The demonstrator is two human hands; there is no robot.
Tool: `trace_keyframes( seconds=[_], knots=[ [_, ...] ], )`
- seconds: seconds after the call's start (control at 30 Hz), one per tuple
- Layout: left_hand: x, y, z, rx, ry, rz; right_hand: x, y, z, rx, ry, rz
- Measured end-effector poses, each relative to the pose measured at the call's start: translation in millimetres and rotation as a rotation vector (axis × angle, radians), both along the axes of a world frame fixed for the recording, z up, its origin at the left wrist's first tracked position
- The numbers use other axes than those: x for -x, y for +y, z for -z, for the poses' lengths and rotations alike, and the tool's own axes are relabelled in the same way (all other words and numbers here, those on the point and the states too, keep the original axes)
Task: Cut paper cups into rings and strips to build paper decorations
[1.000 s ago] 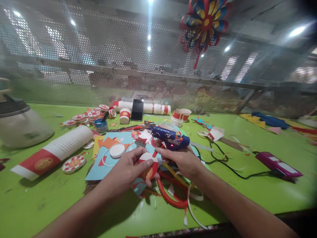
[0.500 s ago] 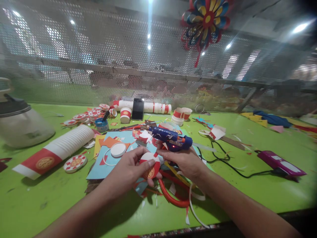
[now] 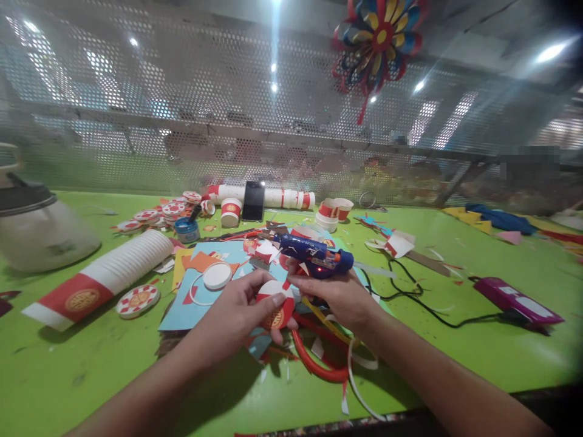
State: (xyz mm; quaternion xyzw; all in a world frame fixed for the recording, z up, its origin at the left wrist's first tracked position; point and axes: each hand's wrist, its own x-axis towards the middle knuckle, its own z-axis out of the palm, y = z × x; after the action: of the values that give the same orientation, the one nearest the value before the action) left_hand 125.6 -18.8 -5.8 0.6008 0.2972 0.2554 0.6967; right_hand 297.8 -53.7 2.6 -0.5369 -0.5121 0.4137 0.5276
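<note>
My left hand [image 3: 255, 303] grips a red and white paper disc [image 3: 274, 305] with a gold emblem, its thumb on top. In my right hand [image 3: 339, 294] is a blue glue gun [image 3: 310, 252] with a small red light, its nozzle pointing left. A thin red strip lies between my right fingertips and the disc. Beneath both hands are light blue paper sheets [image 3: 180, 308] with scraps, and a red curved tube [image 3: 314, 364] lies just below my right hand. A white round lid [image 3: 217, 275] rests left of my left hand.
Stacked paper cups [image 3: 118, 267] and a patterned disc [image 3: 138, 301] lie left, near a large jar [image 3: 40, 230]. Behind are a blue pot [image 3: 187, 230], a phone [image 3: 254, 201] and cups [image 3: 231, 212]. A purple box [image 3: 517, 300] with a black cord sits right.
</note>
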Motion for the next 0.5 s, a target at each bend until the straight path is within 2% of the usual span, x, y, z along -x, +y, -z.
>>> trace_keyframes(
  seconds=[0.13, 0.27, 0.37, 0.5],
  knots=[
    [1.0, 1.0, -0.9, -0.002, 0.008, -0.023, -5.2, 3.1, 2.8, -0.028, 0.011, 0.015],
    [2.1, 3.9, -0.1, 0.034, -0.008, -0.03, -15.6, 7.1, 0.1, -0.079, -0.049, 0.108],
    [1.5, 4.3, 1.5, 0.06, -0.056, -0.063, -33.2, 13.3, -0.5, -0.127, -0.16, 0.209],
    [-0.1, 4.2, 4.4, 0.098, -0.075, -0.115, -70.5, 25.6, 0.2, -0.147, -0.4, 0.337]
  ],
)
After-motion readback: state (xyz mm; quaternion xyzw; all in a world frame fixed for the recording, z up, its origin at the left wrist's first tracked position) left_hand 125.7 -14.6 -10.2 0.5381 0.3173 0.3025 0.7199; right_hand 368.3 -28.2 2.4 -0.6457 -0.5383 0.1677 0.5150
